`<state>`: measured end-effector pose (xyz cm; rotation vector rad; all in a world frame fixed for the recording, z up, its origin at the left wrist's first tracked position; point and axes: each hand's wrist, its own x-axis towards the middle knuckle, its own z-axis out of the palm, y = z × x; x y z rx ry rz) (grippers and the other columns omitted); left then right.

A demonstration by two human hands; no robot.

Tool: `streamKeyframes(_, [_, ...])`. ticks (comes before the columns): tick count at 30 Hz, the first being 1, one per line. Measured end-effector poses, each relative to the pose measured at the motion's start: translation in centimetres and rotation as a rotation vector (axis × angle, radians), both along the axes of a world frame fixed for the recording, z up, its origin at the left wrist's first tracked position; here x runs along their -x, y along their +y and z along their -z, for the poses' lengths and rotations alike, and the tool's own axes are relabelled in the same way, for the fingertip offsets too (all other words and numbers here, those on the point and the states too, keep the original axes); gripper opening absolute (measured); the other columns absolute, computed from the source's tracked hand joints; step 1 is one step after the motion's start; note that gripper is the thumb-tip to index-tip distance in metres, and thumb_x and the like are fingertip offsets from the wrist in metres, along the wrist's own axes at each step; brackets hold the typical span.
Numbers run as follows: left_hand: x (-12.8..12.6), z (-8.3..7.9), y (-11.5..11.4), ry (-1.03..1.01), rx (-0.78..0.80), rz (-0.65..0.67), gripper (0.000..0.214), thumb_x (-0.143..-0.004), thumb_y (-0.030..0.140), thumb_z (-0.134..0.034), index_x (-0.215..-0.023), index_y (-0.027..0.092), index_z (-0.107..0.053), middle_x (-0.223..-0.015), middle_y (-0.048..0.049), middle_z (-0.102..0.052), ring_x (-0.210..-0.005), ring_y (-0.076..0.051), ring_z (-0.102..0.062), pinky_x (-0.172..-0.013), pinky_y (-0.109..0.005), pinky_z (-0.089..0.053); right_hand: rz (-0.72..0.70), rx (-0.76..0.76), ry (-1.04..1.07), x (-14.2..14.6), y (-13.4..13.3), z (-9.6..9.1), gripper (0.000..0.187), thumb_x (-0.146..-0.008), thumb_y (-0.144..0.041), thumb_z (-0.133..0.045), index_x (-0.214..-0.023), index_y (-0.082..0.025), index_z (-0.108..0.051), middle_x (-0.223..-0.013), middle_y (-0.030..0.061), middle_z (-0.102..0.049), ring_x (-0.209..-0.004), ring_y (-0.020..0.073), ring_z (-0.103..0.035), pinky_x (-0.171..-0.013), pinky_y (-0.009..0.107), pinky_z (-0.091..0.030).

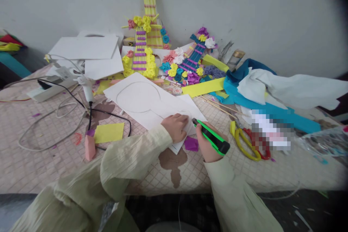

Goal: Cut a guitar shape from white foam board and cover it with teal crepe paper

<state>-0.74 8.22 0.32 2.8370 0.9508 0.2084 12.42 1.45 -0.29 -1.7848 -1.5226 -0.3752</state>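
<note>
The card (138, 98) lay at a slant on the table (146, 181), in front of the person, a rounded outline drawn on it. The left hand (176, 127) rested on its near part, palm down with fingers bent, probably as a weight against slipping; whether its fingertips pinched anything could not be told. The right hand (210, 145) was closed round a green cutter (213, 137), its front end pointing to the card beside the left hand, a grip that seemed meant for control. A purple scrap (191, 143) lay between the hands. Scissors (246, 145) lay to the right, likely for easy reach. The glue gun (87, 88) stood left, seemingly kept off the card. Behind, decorated paper guitars (140, 49) leaned near the wall (212, 0), perhaps out of the way.
</note>
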Motion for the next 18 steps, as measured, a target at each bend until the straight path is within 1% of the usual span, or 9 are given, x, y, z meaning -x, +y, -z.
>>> streamKeyframes(6, [0.1,-0.1,0.1,-0.009,-0.005,0.003,0.046,-0.073,0.024,-0.04,-0.116,0.01,-0.048,-0.125,-0.0088,-0.046,-0.109,-0.024,-0.044,-0.093,-0.035,-0.038,-0.013,-0.076,0.067,0.2,-0.3,0.1,0.02,-0.078,-0.026,-0.05,-0.066,-0.015,-0.063,-0.057,0.0041,-0.065,-0.046,0.0121,-0.056,-0.051,0.023,-0.041])
streamKeyframes(9, [0.1,-0.1,0.0,-0.006,-0.002,0.005,0.046,-0.072,0.024,-0.041,-0.115,0.009,-0.049,-0.125,-0.009,-0.047,-0.11,-0.024,-0.044,-0.093,-0.036,-0.038,-0.013,-0.07,0.069,0.3,-0.7,0.1,0.021,-0.078,-0.028,-0.049,-0.067,-0.017,-0.064,-0.057,0.0035,-0.066,-0.047,0.0142,-0.058,-0.049,0.025,-0.042])
streamKeyframes(13, [-0.1,-0.1,-0.1,0.0,-0.008,0.002,0.046,-0.073,0.023,-0.041,-0.116,0.009,-0.048,-0.126,-0.0093,-0.046,-0.111,-0.025,-0.044,-0.093,-0.038,-0.039,0.003,-0.069,0.09,0.4,-1.0,0.1,0.021,-0.078,-0.028,-0.049,-0.068,-0.017,-0.063,-0.055,0.0032,-0.065,-0.044,0.0138,-0.057,-0.047,0.025,-0.042])
streamKeyframes(16, [-0.2,-0.3,-0.2,0.018,-0.017,-0.003,0.047,-0.073,0.025,-0.041,-0.117,0.008,-0.047,-0.126,-0.0101,-0.046,-0.111,-0.025,-0.044,-0.092,-0.037,-0.039,-0.027,-0.033,0.109,0.0,-0.9,0.2,0.021,-0.078,-0.029,-0.049,-0.066,-0.017,-0.062,-0.056,0.0025,-0.064,-0.047,0.0136,-0.057,-0.048,0.025,-0.041])
streamKeyframes(18, [-0.1,-0.6,-0.1,0.041,-0.013,0.007,0.048,-0.073,0.026,-0.042,-0.117,0.007,-0.047,-0.126,-0.011,-0.046,-0.112,-0.025,-0.044,-0.093,-0.037,-0.039,-0.097,0.033,0.154,-0.7,-0.7,0.2,0.024,-0.08,-0.03,-0.046,-0.064,-0.018,-0.059,-0.057,0.0018,-0.063,-0.05,0.0139,-0.057,-0.051,0.025,-0.042])
